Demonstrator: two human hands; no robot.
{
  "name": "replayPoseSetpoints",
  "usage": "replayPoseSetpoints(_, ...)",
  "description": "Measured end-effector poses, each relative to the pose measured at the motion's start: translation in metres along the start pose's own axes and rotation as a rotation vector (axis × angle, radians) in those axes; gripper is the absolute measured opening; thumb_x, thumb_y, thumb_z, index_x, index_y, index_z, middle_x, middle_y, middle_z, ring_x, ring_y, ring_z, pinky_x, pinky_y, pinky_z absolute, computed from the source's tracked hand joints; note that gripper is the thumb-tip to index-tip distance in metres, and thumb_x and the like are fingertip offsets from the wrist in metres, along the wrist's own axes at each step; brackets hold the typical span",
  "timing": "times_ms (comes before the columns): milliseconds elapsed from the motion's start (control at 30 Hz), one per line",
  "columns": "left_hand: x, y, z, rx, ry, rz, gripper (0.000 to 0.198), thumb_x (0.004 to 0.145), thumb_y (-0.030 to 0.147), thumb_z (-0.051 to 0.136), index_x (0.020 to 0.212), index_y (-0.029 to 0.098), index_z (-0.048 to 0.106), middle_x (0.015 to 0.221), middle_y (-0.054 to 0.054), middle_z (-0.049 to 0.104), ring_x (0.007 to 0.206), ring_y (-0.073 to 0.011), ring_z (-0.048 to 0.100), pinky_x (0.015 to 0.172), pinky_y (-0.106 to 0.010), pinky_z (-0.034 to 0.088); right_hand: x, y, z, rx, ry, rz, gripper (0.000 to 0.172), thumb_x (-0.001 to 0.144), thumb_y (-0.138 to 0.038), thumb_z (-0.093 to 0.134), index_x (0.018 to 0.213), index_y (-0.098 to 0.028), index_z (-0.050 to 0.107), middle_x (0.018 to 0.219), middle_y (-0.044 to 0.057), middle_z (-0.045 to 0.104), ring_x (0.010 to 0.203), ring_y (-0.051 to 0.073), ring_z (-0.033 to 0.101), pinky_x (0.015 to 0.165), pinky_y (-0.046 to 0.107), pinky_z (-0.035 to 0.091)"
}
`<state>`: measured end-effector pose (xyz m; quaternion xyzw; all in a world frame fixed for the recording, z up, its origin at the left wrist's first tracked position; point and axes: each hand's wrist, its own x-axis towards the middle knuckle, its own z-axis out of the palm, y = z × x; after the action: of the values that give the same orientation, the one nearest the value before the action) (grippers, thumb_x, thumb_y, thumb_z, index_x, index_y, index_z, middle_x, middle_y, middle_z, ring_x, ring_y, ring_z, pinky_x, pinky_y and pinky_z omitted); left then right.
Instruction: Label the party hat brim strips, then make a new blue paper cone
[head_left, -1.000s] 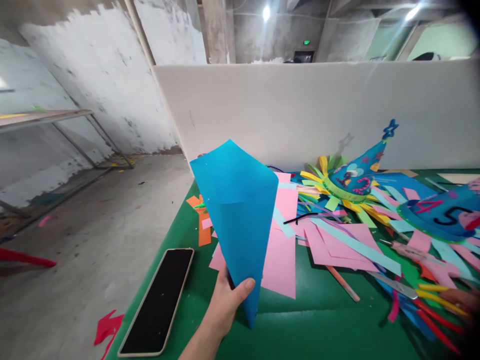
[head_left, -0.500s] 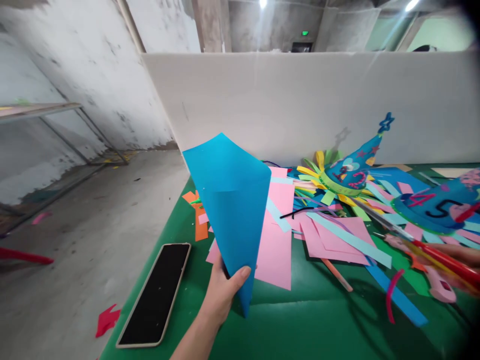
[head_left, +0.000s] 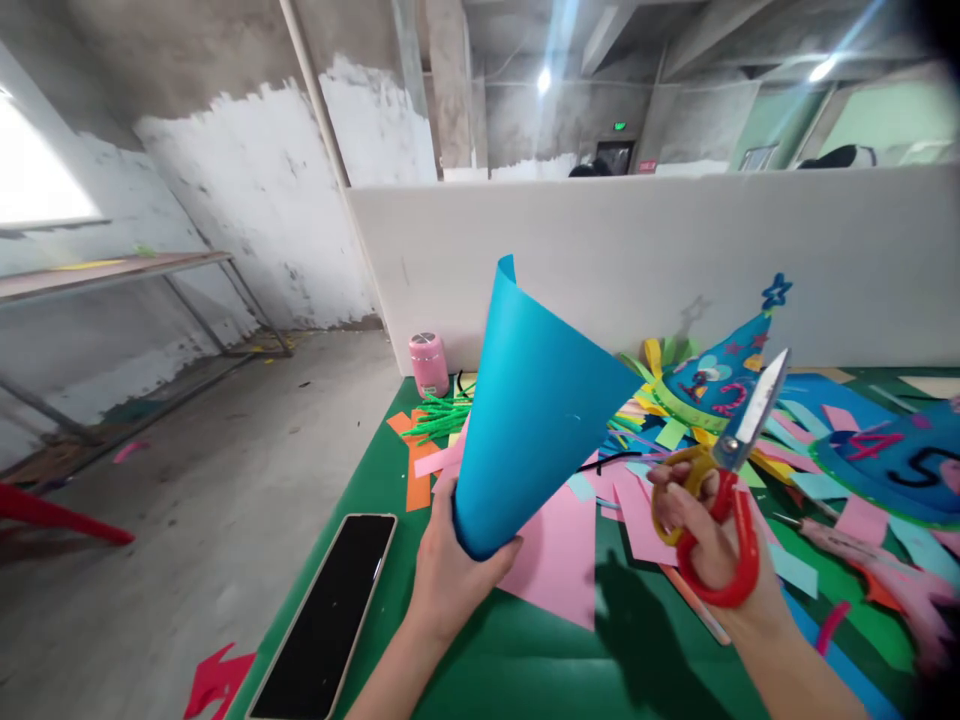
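A cone rolled from blue paper [head_left: 536,410] stands point down in my left hand [head_left: 454,570], whose fingers and thumb close round its narrow lower end. Its wide, slanted rim faces up, with one corner curling at the top. To the right, my right hand [head_left: 709,530] holds scissors [head_left: 739,460] with one red and one yellow handle, fingers through the loops. The blades are together and point up and to the right, apart from the cone. Pink paper sheets [head_left: 559,570] lie on the green table [head_left: 540,670] below the cone.
A phone [head_left: 326,610] lies at the table's left edge. Green pipe cleaners [head_left: 442,415] and a pink can [head_left: 428,365] are behind it. Decorated blue party hats [head_left: 720,370], paper strips and a pink glue gun [head_left: 862,550] crowd the right side. A white partition [head_left: 600,240] rises behind.
My right hand has brought the scissors in from the right edge, blades now upright. My left hand has turned the cone, so its rim tilts to the right. The camera view has tipped up.
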<state>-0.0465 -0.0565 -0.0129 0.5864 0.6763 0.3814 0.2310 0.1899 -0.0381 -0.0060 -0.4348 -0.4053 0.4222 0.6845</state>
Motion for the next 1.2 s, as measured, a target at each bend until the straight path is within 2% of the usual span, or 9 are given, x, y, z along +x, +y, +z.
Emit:
replayPoseSetpoints(67,0.001,-0.005,0.002,0.077,0.006,0.015,0.079,0.06,0.046,0.063,0.125,0.022,0.026,0.109,-0.01,0.053,0.091,-0.0282,0.056,0.068,-0.036,0.045,-0.001,-0.002,0.007,0.068,-0.002,0.005,0.025,0.067,-0.028,0.067,0.085,-0.024,0.051,0.084,0.0,0.057,0.08,0.016,0.057,0.053,0.022,0.046)
replayPoseSetpoints(233,0.001,-0.011,0.007,0.195,0.009,0.023,0.077,0.06,0.048,0.061,0.123,0.019,0.027,0.107,-0.012,0.054,0.091,-0.0288,0.056,0.069,-0.036,0.045,0.0,-0.002,0.021,0.175,-0.024,0.015,0.024,0.068,-0.024,0.067,0.085,-0.023,0.05,0.09,0.0,0.059,0.073,0.012,0.056,0.056,0.023,0.046)
replayPoseSetpoints(400,-0.001,-0.012,0.005,0.283,0.027,0.106,0.075,0.06,0.045,0.061,0.122,0.017,0.028,0.112,-0.013,0.052,0.092,-0.0284,0.056,0.072,-0.036,0.045,-0.005,-0.007,0.03,0.254,-0.005,0.009,0.024,0.067,-0.022,0.069,0.083,-0.023,0.052,0.089,0.0,0.056,0.088,0.014,0.056,0.066,0.022,0.048)
replayPoseSetpoints(500,-0.005,-0.015,0.004,0.3,0.022,0.119,0.076,0.061,0.045,0.061,0.123,0.017,0.028,0.113,-0.014,0.052,0.093,-0.0291,0.055,0.074,-0.038,0.045,-0.008,-0.012,0.033,0.249,0.005,0.0,0.022,0.065,-0.021,0.069,0.077,-0.022,0.051,0.08,-0.002,0.053,0.073,0.011,0.056,0.06,0.022,0.048)
replayPoseSetpoints(633,-0.007,-0.015,0.007,0.278,0.008,0.133,0.074,0.061,0.043,0.061,0.122,0.018,0.03,0.107,-0.013,0.054,0.091,-0.0295,0.055,0.071,-0.039,0.046,-0.012,-0.018,0.036,0.126,-0.042,-0.044,0.023,0.067,-0.023,0.067,0.065,-0.022,0.044,0.058,-0.005,0.046,0.049,0.009,0.047,0.046,0.023,0.043)
replayPoseSetpoints(767,0.0,-0.009,0.009,0.222,0.079,0.171,0.083,0.058,0.042,0.064,0.127,0.017,0.025,0.112,-0.015,0.052,0.093,-0.0326,0.054,0.072,-0.043,0.046,-0.011,-0.024,0.04,0.021,-0.059,-0.159,0.028,0.066,-0.024,0.068,0.06,-0.023,0.04,0.051,-0.007,0.04,0.042,0.009,0.042,0.042,0.023,0.04)
replayPoseSetpoints(967,0.015,0.004,0.003,0.139,0.237,0.337,0.097,0.054,0.041,0.07,0.131,0.02,0.016,0.121,-0.016,0.045,0.105,-0.0349,0.048,0.081,-0.049,0.042,-0.013,-0.037,0.047,-0.155,-0.145,-0.257,0.023,0.067,-0.031,0.065,0.063,-0.022,0.045,0.051,-0.004,0.047,0.051,0.014,0.054,0.048,0.026,0.046)
replayPoseSetpoints(1100,0.02,0.01,0.005,0.191,0.367,0.465,0.11,0.05,0.045,0.072,0.135,0.02,0.006,0.125,-0.019,0.041,0.112,-0.0385,0.042,0.082,-0.054,0.04,-0.017,-0.045,0.056,-0.228,-0.141,-0.303,0.017,0.069,-0.034,0.062,0.07,-0.022,0.05,0.063,0.0,0.056,0.062,0.016,0.058,0.058,0.028,0.049)
replayPoseSetpoints(1200,0.024,0.012,0.01,0.177,0.387,0.492,0.113,0.051,0.046,0.072,0.135,0.021,0.001,0.127,-0.02,0.039,0.114,-0.0383,0.041,0.081,-0.053,0.041,-0.016,-0.051,0.061,-0.267,-0.086,-0.372,0.023,0.063,-0.036,0.067,0.075,-0.023,0.054,0.073,0.002,0.06,0.072,0.019,0.059,0.066,0.031,0.049)
